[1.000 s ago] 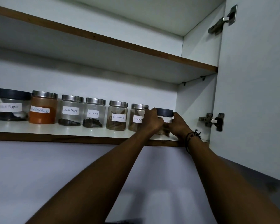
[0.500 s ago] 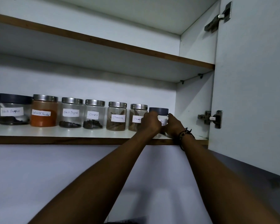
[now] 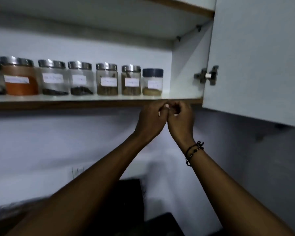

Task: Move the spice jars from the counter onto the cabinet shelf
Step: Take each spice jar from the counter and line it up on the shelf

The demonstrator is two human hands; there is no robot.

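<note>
While left grip (image 3: 152,120) and right grip (image 3: 180,119) curl empty, the dark-capped jar (image 3: 152,86) just above looks rigid, slick, breakable — take its sides below the lid (image 3: 152,72).

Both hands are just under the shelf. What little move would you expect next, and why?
Probably lowering both hands to fetch another jar, if any remain: the dark-lidded jar stands on the shelf at the row's right end, and the left hand and right hand hold nothing.
</note>
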